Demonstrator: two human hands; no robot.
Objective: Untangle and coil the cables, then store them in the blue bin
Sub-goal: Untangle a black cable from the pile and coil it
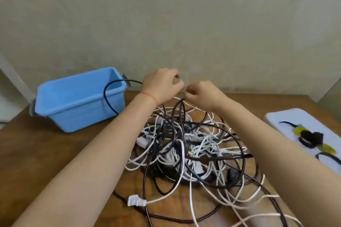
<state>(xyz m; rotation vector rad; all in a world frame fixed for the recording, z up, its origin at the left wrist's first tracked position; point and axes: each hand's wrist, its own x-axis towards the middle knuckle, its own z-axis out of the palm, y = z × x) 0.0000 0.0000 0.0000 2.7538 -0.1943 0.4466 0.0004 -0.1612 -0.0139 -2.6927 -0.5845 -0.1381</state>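
Head view, item one: cable tangle (191, 145), black, dark brown and white leads knotted in one heap at the middle of the desk (46, 153), spilling toward its near edge and near right corner. No coil is formed anywhere in it; untangling looks barely begun.

Item two: black cable (107, 97), one loop raised from the heap, running from the left hand over the rim and down the front wall of the blue bin. Whether its end lies inside cannot be told.

Item three: blue bin (73, 114), at the desk's far left corner, against the wall. Its visible interior shows no stored coil.

Item four: left hand (162, 84), above the heap's far side, fingers curled, apparently around the black cable. Right hand (201, 92), just beside it, fingers bunched in a pinch on strands at the top of the heap.

Item five: white plug (136, 202), near the desk's front edge, on a white lead still threaded into the heap; likely to snag.

Item six: white lid (287, 118), at the right edge, carrying dark ties and yellow bits, too blurred to name.

Remaining, by judgement: nearly everything.
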